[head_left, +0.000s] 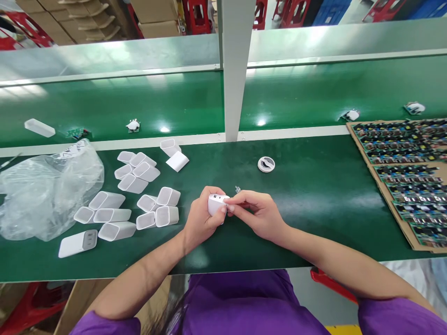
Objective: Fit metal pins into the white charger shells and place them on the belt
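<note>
Charger shell [215,204] is sitting in the left hand [200,223], above the near edge of the green bench [314,186], with its port face turned up. That hand's fingers are wrapping around the white body and gripping it. The right hand [256,214] is meeting it from the other side, thumb and forefinger pinching at the shell's top edge; whether something small is being held between those fingertips is too fine to tell.

From the head view, empty shells [139,200] are lying in loose clusters just left of the hands, open ends facing various ways, and one finished-looking charger [77,243] is resting further left near a crumpled plastic bag [45,190]. A small clear scrap [238,189] is lying just beyond the hands, and a round white reel [266,164] is sitting farther back. Circuit boards [405,172] are filling a cardboard tray [394,211] at the far right. A conveyor belt [104,107] is carrying a few stray pieces behind a white post [234,70].

The risk, as I judge it, is in the pinch: a light grip on a smooth shell could be letting it twist or slip off the near edge. Pressing unevenly could also be seating a part crooked.
</note>
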{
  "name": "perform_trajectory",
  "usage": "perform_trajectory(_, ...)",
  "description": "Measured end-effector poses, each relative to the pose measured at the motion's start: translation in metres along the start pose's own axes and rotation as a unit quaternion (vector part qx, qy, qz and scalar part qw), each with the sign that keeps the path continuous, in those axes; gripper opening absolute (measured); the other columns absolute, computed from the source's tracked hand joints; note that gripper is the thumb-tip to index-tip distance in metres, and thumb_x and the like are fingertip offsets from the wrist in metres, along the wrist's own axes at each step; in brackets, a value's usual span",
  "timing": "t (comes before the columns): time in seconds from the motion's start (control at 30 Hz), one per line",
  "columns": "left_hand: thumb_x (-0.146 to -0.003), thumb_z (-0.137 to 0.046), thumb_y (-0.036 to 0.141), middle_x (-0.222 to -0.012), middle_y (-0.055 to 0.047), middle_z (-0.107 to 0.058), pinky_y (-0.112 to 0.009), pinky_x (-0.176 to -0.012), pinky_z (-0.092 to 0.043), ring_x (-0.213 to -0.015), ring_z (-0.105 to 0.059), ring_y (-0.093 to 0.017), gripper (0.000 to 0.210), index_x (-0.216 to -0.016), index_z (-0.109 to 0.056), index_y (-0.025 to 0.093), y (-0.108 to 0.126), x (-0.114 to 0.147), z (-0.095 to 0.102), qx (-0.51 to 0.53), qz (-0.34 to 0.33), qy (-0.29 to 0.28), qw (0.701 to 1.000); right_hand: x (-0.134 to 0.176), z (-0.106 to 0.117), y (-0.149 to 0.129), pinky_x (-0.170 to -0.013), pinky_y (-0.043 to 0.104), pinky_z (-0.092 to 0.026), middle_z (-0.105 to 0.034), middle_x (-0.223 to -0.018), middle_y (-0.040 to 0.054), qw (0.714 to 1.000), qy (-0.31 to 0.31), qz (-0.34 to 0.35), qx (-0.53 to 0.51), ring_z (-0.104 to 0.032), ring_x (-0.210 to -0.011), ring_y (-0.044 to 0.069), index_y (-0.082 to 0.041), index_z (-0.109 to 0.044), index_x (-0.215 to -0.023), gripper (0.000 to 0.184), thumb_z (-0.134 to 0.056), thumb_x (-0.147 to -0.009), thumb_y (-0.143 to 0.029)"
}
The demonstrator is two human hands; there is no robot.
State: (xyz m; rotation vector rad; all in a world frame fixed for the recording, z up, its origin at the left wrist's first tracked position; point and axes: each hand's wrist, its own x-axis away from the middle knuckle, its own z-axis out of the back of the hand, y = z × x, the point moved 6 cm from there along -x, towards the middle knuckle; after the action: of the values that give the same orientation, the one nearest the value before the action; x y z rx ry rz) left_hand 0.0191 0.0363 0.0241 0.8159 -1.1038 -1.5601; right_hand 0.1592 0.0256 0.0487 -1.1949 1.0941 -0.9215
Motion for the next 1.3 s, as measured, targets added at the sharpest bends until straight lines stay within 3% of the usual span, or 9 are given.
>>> perform_trajectory(0.23,-0.078,-0.056,0.038,-0.070,0.002,-0.064,-0.024,-0.054,-0.042,-0.057,-0.056,-0.013,0.022,-0.091,-0.053,0.021,-0.007,-0.003,-0.002,0.020,0.020,-0.005,1.000,-0.002,0.002,0.010,-0.065,0.025,-0.057,-0.067,-0.078,0.0012,0.999,0.001,-0.019,-0.035,-0.065,-0.068,0.012,-0.020,-0.072,-0.089,0.011,-0.066,-0.084,-0.027)
perform_trajectory(0.4,-0.084,-0.048,0.055,-0.078,-0.001,-0.062,-0.025,-0.057,-0.041,-0.063,-0.053,-0.014,0.039,-0.099,-0.053,0.019,-0.021,-0.009,-0.011,0.176,0.060,-0.038,0.982,-0.007,0.000,0.011,-0.070,0.027,-0.056,-0.062,-0.081,0.0009,0.997,-0.043,-0.011,-0.055,-0.063,-0.073,0.012,-0.020,-0.065,-0.110,0.022,-0.052,-0.094,-0.030)
perform_trajectory(0.53,-0.082,-0.055,0.054,-0.073,0.001,-0.061,-0.024,-0.056,-0.040,-0.062,-0.052,-0.013,0.037,-0.093,-0.054,0.019,-0.023,-0.012,-0.013,0.246,0.103,-0.017,0.964,-0.001,-0.005,0.002,-0.079,0.033,-0.055,-0.058,-0.099,0.0052,0.982,-0.032,0.109,0.154,-0.059,-0.090,0.017,-0.022,-0.052,-0.122,0.033,-0.057,-0.090,-0.032)
perform_trajectory(0.63,-0.085,-0.053,0.050,-0.063,0.003,-0.057,-0.024,-0.054,-0.039,-0.055,-0.049,-0.011,0.032,-0.087,-0.053,0.018,-0.020,-0.012,-0.014,0.312,0.145,0.009,0.939,0.005,-0.018,0.002,-0.089,0.041,-0.052,-0.052,-0.119,0.0123,0.926,-0.039,0.185,0.325,-0.053,-0.110,0.025,-0.022,-0.042,-0.131,0.057,-0.067,-0.082,-0.039)
perform_trajectory(0.73,-0.085,-0.050,0.051,-0.061,0.002,-0.056,-0.025,-0.053,-0.041,-0.052,-0.049,-0.011,0.034,-0.085,-0.055,0.017,-0.018,-0.013,-0.017,0.392,0.187,0.013,0.901,-0.003,-0.026,0.001,-0.092,0.044,-0.051,-0.051,-0.123,0.0157,0.878,-0.041,0.226,0.420,-0.051,-0.114,0.029,-0.019,-0.040,-0.134,0.055,-0.062,-0.086,-0.035)
perform_trajectory(0.87,-0.087,-0.039,0.062,-0.074,-0.003,-0.063,-0.028,-0.062,-0.047,-0.067,-0.058,-0.016,0.052,-0.097,-0.057,0.015,-0.013,-0.023,-0.010,0.468,0.145,0.000,0.872,-0.056,-0.027,-0.011,-0.092,0.040,-0.051,-0.052,-0.121,0.0130,0.885,-0.050,0.218,0.408,-0.055,-0.110,0.026,-0.019,-0.046,-0.127,0.045,-0.056,-0.084,-0.022)
perform_trajectory(1.0,-0.089,-0.041,0.058,-0.085,-0.005,-0.066,-0.026,-0.065,-0.046,-0.075,-0.061,-0.015,0.050,-0.112,-0.053,0.016,-0.021,-0.029,0.006,0.437,0.134,0.070,0.887,-0.148,-0.026,-0.014,-0.086,0.031,-0.052,-0.049,-0.121,0.0149,0.906,-0.014,0.103,0.411,-0.056,-0.107,0.023,-0.011,-0.046,-0.127,0.049,-0.058,-0.081,-0.021)
perform_trajectory(1.17,-0.086,-0.048,0.051,-0.077,-0.004,-0.063,-0.025,-0.061,-0.044,-0.068,-0.059,-0.014,0.042,-0.105,-0.055,0.014,-0.025,-0.028,0.006,0.399,0.147,0.068,0.903,-0.235,-0.031,0.010,-0.085,0.039,-0.050,-0.057,-0.114,0.0172,0.865,-0.018,-0.028,0.501,-0.058,-0.101,0.028,-0.008,-0.048,-0.124,0.045,-0.056,-0.081,-0.017)
perform_trajectory(1.3,-0.083,-0.051,0.051,-0.073,-0.002,-0.061,-0.024,-0.057,-0.042,-0.063,-0.057,-0.012,0.041,-0.100,-0.055,0.014,-0.025,-0.029,0.006,0.388,0.143,0.070,0.908,-0.255,-0.030,0.024,-0.086,0.044,-0.049,-0.059,-0.113,0.0217,0.848,-0.034,-0.033,0.528,-0.057,-0.104,0.034,-0.006,-0.055,-0.120,0.043,-0.057,-0.077,-0.009)
